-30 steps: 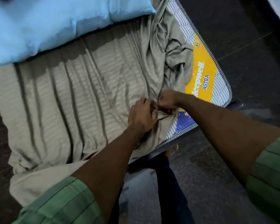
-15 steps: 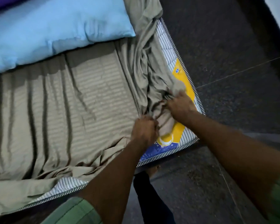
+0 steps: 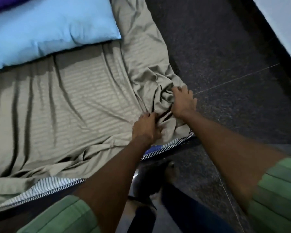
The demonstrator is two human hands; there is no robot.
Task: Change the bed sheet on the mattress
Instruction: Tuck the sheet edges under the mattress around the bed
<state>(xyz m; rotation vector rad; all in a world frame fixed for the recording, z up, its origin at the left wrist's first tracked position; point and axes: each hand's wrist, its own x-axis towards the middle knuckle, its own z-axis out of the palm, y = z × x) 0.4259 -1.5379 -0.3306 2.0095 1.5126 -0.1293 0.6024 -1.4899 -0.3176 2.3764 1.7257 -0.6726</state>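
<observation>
i see the mattress (image 3: 45,184) filling the left of the frame under the olive bed sheet (image 3: 77,105), blue pillow (image 3: 45,31) upper left. at centre, my left hand (image 3: 145,128) and right hand (image 3: 183,101) each grip bunched sheet, fingers curled in.

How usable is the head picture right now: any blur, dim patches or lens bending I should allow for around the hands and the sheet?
Head view: dim overall, with the sheet creases throwing dark shadows; both hands are slightly motion-soft, the sleeves at the bottom blurrier; wide-angle bending curves the mattress edge; no glare, though the floor reads grainy.
</observation>
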